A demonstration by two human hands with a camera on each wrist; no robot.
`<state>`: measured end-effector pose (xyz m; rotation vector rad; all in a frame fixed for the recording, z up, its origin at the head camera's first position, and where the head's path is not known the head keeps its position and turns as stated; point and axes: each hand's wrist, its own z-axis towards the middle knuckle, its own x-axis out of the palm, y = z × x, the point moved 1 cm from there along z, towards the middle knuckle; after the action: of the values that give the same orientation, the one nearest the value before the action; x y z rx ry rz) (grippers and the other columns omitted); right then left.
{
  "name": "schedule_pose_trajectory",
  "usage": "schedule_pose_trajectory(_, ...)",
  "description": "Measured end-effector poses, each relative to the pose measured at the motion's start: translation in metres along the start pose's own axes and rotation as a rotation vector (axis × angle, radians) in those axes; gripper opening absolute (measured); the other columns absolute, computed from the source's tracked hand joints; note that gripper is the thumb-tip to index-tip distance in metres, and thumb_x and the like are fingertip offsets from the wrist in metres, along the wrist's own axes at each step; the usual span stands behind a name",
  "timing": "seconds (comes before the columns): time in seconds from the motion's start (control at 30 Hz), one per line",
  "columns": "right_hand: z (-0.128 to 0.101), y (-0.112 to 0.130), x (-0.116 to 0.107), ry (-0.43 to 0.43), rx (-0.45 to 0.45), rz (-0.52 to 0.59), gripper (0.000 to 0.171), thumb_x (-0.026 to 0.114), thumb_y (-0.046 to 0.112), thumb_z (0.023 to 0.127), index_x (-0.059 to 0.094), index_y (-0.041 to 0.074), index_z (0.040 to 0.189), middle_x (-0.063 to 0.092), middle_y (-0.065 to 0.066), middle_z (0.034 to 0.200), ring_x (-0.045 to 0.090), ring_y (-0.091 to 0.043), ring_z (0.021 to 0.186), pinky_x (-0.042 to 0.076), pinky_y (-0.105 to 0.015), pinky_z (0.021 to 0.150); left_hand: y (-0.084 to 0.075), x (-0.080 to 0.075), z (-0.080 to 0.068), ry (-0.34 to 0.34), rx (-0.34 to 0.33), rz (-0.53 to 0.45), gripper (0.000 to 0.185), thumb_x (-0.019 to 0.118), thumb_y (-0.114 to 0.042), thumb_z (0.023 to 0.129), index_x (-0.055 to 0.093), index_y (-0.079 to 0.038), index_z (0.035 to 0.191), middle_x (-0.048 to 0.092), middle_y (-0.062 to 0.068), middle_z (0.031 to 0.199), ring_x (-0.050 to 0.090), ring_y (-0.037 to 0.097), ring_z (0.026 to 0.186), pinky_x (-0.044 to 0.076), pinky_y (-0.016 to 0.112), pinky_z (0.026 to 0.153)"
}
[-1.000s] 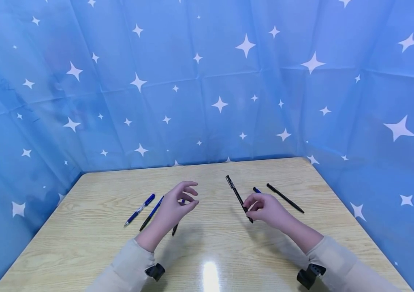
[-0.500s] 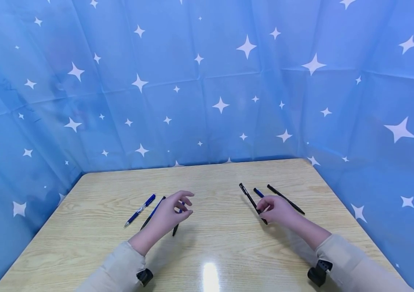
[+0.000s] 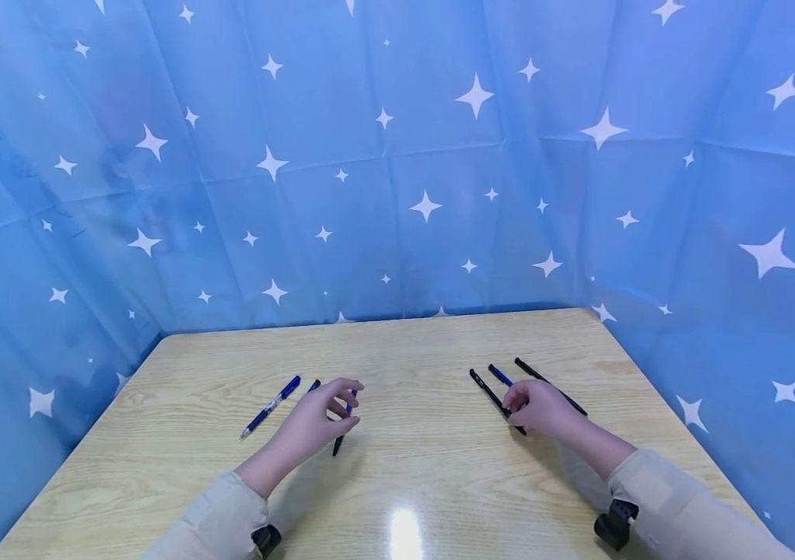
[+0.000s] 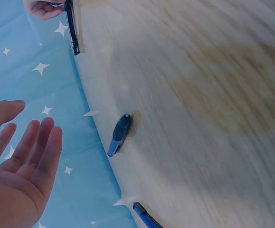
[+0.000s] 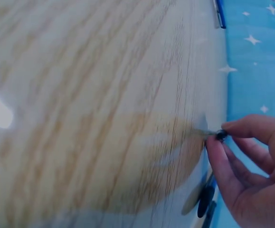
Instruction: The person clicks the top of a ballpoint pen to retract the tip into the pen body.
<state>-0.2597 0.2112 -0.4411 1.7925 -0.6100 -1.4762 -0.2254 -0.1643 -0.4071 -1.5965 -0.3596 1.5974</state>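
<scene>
My right hand (image 3: 544,411) pinches a black pen (image 3: 487,386) near its near end, between thumb and fingertip, as the right wrist view also shows. That pen lies low along the tabletop, left of a blue pen (image 3: 499,374) partly covered by the hand. A second black pen (image 3: 532,369) lies slanted at the far right, its middle close behind the hand. My left hand (image 3: 313,420) hovers with fingers loosely bent and holds nothing. Beneath it a blue pen with a black tip (image 4: 119,135) lies on the table. Another blue pen (image 4: 146,216) is mostly hidden behind this hand in the head view.
A blue-and-white pen (image 3: 270,407) lies left of the left hand. The light wood table (image 3: 404,459) reaches back to a blue curtain (image 3: 369,194) with white stars, which also hangs along both sides. Light glares off the table's front.
The right hand has carried the black pen rightward and down beside the other two pens on that side. The left hand has drifted slightly left and stays empty.
</scene>
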Motion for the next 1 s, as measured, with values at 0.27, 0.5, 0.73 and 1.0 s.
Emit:
schedule_pose_trajectory(0.27,0.002,-0.001,0.002,0.01,-0.015,-0.02,0.019,0.075,-0.007,0.075,0.065,0.001,0.088,0.059,-0.005,0.078,0.057,-0.018,0.06,0.053,-0.032,0.055,0.008,-0.002,-0.002,0.012,-0.03,0.012,0.044,0.071,-0.006,0.089,0.058,-0.013,0.13,0.065,0.008,0.106,0.064,0.014,0.086,0.053,0.03,0.068)
schedule_pose_trajectory(0.5,0.002,0.001,0.005,0.034,-0.033,-0.002,0.021,0.078,-0.007,0.073,0.065,-0.002,0.089,0.059,-0.007,0.08,0.058,-0.017,0.063,0.053,-0.033,0.056,0.015,-0.003,-0.002,0.006,-0.043,0.04,0.044,0.072,-0.007,0.088,0.059,-0.016,0.129,0.065,0.005,0.103,0.063,0.012,0.084,0.053,0.031,0.067)
schedule_pose_trajectory(0.73,0.003,0.0,0.009,0.029,-0.026,-0.002,0.022,0.08,-0.007,0.072,0.066,-0.001,0.088,0.059,-0.007,0.079,0.057,-0.017,0.061,0.053,-0.033,0.055,0.018,-0.003,-0.004,0.006,-0.052,0.058,0.044,0.072,-0.008,0.088,0.058,-0.016,0.13,0.065,0.005,0.103,0.063,0.012,0.083,0.052,0.03,0.067)
schedule_pose_trajectory(1.0,-0.002,0.001,0.005,0.037,-0.05,-0.012,0.022,0.081,-0.004,0.072,0.066,0.001,0.088,0.06,-0.005,0.08,0.058,-0.017,0.066,0.053,-0.032,0.057,0.019,-0.004,-0.003,-0.006,-0.082,0.07,0.045,0.073,-0.008,0.087,0.059,-0.015,0.13,0.064,0.003,0.102,0.062,0.012,0.083,0.052,0.031,0.067)
